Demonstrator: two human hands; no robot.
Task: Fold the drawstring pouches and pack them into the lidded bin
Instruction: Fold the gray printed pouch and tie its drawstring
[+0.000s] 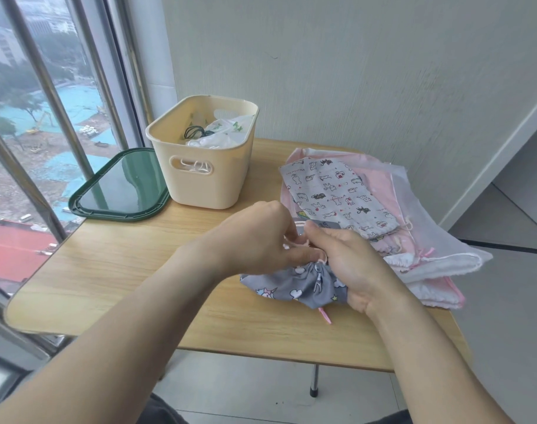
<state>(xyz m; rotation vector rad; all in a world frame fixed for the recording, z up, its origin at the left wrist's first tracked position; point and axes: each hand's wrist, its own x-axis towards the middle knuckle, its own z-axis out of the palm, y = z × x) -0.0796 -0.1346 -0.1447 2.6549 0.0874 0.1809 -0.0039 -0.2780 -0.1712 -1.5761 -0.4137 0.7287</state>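
Note:
A grey drawstring pouch (pixel 294 286) with a unicorn print lies bunched on the wooden table (pixel 123 270) near the front. My left hand (pixel 255 240) pinches its pink cord and gathered top, and my right hand (pixel 346 261) grips the same gathered top from the right. One pink cord end (pixel 325 315) trails toward the table's front edge. A cream bin (pixel 203 179) stands open at the back left, with white pouches and a dark cord inside. Its dark green lid (pixel 120 188) lies flat to the left of it.
A pile of pouches sits at the right: a white cat-print one (pixel 334 194) on top, pink ones (pixel 438 289) and a sheer white one (pixel 438 240) beneath, overhanging the table's right edge. A window with metal bars runs along the left, a wall behind.

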